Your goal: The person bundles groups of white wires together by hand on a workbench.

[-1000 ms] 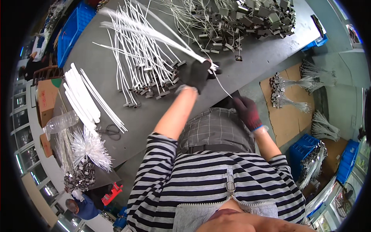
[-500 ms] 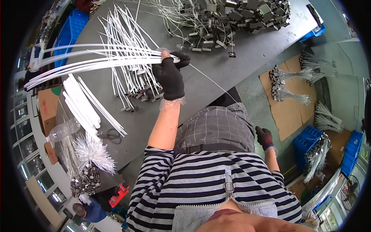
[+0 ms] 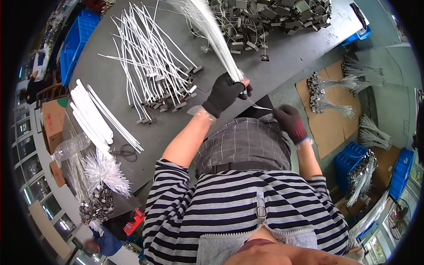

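My left hand (image 3: 223, 95), in a black glove with bare fingertips, is closed around a bundle of long white tubes (image 3: 217, 39). The bundle slants up and away over the table, its far part blurred. From beneath that hand a thin white strand (image 3: 260, 107) runs to my right hand (image 3: 291, 123), gloved in black and dark red. The right fingers are closed at the strand's end, in front of my lap. On the table to the left lie loose white sleeved wires (image 3: 148, 62) with small metal blocks at their near ends.
A heap of dark metal blocks (image 3: 276, 17) with wires covers the table's far side. At left are more white tubes (image 3: 90, 117), scissors (image 3: 128, 152), a clear plastic bottle (image 3: 73, 148) and a wire bundle (image 3: 104, 174). Cardboard (image 3: 329, 128) with wire bundles lies on the floor at right.
My left hand has moved right and toward me, swinging the tubes from pointing left to pointing away. My right hand has come up from my side to the strand.
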A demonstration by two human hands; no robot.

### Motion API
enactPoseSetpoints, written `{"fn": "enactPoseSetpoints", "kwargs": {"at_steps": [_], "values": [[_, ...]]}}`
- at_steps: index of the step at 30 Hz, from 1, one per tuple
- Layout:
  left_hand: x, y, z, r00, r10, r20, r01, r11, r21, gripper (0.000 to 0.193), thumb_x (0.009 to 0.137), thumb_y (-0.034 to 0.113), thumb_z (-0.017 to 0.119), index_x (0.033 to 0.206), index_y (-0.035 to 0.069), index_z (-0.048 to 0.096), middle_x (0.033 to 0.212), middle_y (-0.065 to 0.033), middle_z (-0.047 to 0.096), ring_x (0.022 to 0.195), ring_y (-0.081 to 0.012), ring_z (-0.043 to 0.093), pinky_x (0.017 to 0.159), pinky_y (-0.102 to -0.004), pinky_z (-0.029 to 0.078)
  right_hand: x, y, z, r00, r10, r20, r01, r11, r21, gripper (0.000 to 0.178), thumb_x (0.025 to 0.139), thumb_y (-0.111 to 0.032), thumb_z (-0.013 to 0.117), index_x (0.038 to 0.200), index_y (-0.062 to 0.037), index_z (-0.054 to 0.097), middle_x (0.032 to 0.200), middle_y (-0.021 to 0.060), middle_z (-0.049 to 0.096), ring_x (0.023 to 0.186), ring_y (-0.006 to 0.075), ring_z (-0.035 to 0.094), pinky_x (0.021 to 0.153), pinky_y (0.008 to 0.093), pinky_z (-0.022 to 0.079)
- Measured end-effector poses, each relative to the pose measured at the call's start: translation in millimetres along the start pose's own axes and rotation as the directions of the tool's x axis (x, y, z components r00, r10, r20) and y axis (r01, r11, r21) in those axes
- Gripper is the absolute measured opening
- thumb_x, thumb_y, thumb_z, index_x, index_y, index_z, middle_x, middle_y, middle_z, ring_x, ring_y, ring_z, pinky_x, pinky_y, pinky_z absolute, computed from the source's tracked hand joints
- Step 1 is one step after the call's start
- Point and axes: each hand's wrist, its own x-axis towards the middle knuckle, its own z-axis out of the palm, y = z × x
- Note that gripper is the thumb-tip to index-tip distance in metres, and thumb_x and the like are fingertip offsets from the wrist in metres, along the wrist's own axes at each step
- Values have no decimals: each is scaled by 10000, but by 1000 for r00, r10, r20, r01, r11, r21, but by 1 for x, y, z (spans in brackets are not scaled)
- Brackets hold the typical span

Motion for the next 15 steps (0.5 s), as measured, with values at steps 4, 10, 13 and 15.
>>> {"fn": "enactPoseSetpoints", "kwargs": {"at_steps": [4, 10, 13, 15], "values": [[5, 30, -30, 975, -164, -147, 188, 969, 162, 210, 891, 213, 663, 906, 4, 649, 726, -60, 672, 604, -142, 648, 531, -255, 501, -1, -55, 14, 976, -7, 216, -27, 987, 156, 297, 866, -314, 663, 837, -19, 660, 633, 9, 570, 521, 102, 503, 479, 275, 397], [1, 50, -35, 965, -144, -218, 148, 989, 0, 174, 906, 166, 626, 1000, 21, 601, 798, -98, 683, 658, -174, 670, 571, -270, 532, -3, -56, 36, 897, -421, -137, 395, 901, -179, 202, 863, -244, 685, 832, -51, 636, 606, 31, 548, 534, 154, 551, 491, 313, 420], [9, 40, -22, 956, -125, -267, 114, 992, -58, 147, 908, 104, 602, 1028, 23, 575, 788, -93, 670, 668, -179, 670, 593, -286, 558, -4, -60, 37, 646, -755, -109, 521, 542, -660, 138, 828, -206, 704, 875, -89, 650, 676, 86, 606, 614, 276, 618, 538, 395, 462], [17, 18, -18, 936, 34, -351, -47, 999, -27, 131, 896, 66, 605, 1015, 15, 583, 771, -73, 652, 673, -168, 667, 586, -288, 560, 0, -57, 39, 646, -761, -57, 450, 440, -777, 175, 837, -261, 678, 779, -101, 639, 716, 97, 623, 646, 325, 608, 566, 413, 478]]}}
